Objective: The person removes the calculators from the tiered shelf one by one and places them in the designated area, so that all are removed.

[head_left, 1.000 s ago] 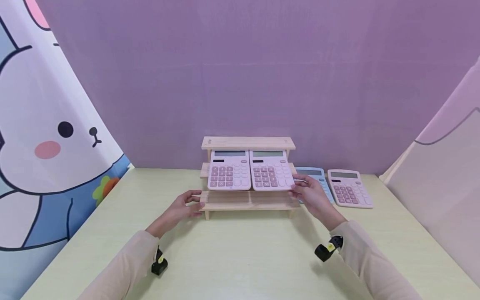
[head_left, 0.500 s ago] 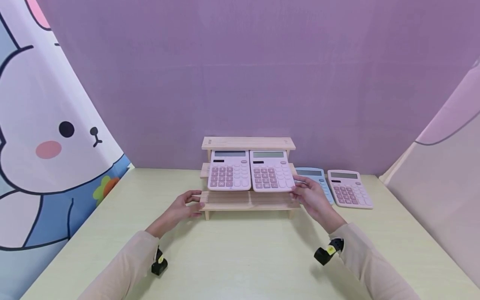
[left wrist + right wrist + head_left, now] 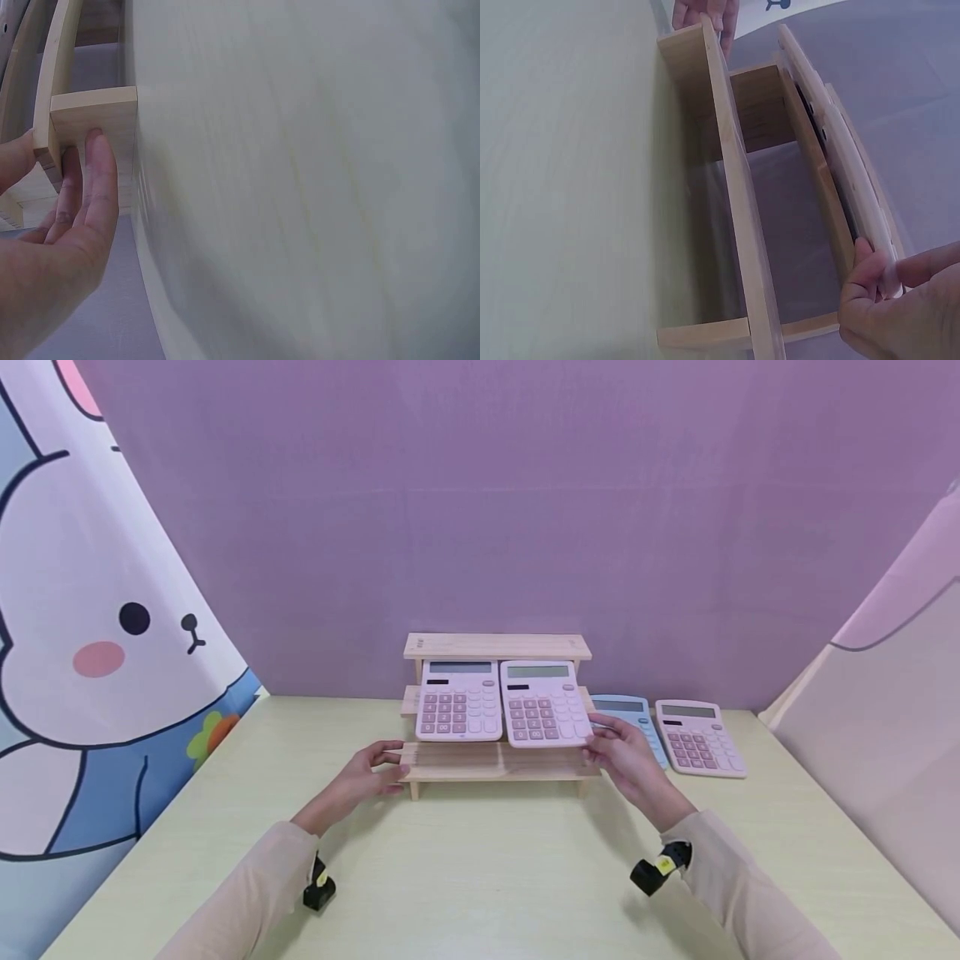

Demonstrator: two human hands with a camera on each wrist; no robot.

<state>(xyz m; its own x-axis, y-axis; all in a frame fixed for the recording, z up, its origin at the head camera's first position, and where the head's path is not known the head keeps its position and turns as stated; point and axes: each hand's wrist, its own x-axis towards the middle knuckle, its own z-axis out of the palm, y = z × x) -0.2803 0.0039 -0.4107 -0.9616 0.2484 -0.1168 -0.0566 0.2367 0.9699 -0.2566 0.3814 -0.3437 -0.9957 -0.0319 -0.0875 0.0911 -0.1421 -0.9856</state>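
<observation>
A stepped wooden shelf (image 3: 498, 762) carries two pink calculators side by side on its middle tier. My left hand (image 3: 367, 774) grips the left end of the lowest board; in the left wrist view the thumb lies on one face and the fingers (image 3: 101, 169) curl behind the other. With my right hand (image 3: 626, 760) I pinch the lower right corner of the right pink calculator (image 3: 558, 714). It leans back slightly askew, its lower edge a little nearer to me than that of the left pink calculator (image 3: 459, 710).
To the right of the shelf, a blue calculator (image 3: 626, 710) lies partly behind my right hand, and another pink calculator (image 3: 701, 739) lies beside it on the pale table (image 3: 480, 868). A purple backdrop (image 3: 480, 527) rises behind, with a cartoon-print cloth (image 3: 97, 610) at the left.
My right hand has drawn the lower edge of the right calculator slightly toward me and to the right, widening the gap between the two calculators. The left hand stays in place.
</observation>
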